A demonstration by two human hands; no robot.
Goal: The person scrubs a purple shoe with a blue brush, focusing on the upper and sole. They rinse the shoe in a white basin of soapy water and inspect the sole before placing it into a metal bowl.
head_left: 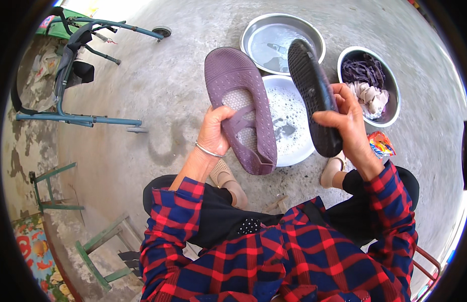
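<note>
My left hand (215,132) grips a purple slip-on shoe (266,128) by its side, thumb over the opening edge. The shoe has a dotted upper, a cross strap and a pale patterned inside, and its toe points away from me. In my right hand (347,121) is a black shoe sole (314,95), held tilted on edge, its ridged face turned left. Whether an upper is attached to it cannot be made out. Both are held above a white basin (300,159) of foamy water, partly covering it.
Beyond stands a metal basin (247,31) of water. Another metal basin (390,119) at right holds dark and pale wet cloths (367,83). Near it lies a bright packet (382,145). A blue-framed walker (82,119) and green stool frames (95,264) stand at left.
</note>
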